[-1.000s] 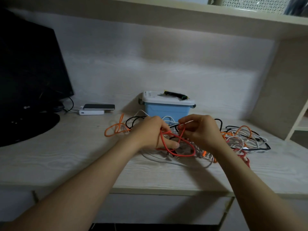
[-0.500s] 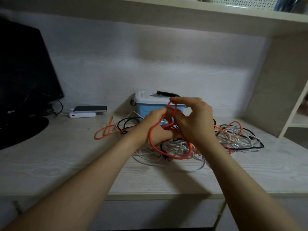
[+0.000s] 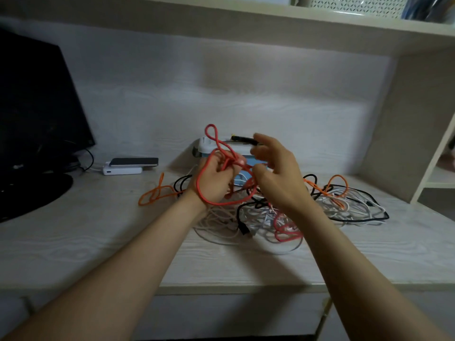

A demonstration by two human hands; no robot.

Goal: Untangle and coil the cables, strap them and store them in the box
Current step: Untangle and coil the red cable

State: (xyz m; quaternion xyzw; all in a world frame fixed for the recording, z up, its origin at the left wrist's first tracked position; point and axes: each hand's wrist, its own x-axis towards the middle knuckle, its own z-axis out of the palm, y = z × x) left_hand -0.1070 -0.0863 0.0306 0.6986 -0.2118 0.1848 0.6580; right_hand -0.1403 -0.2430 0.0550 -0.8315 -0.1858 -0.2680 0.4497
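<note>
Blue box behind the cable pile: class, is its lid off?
No, the white lid sits on the blue box, with a dark object lying on top.

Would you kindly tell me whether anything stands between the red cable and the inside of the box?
Yes. The white lid is on the box, with a dark tool lying on it, and the red cable held by the left hand runs into the tangled pile on the desk.

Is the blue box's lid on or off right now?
Shut: the white lid sits on the blue box, with a dark tool lying across it.
</note>
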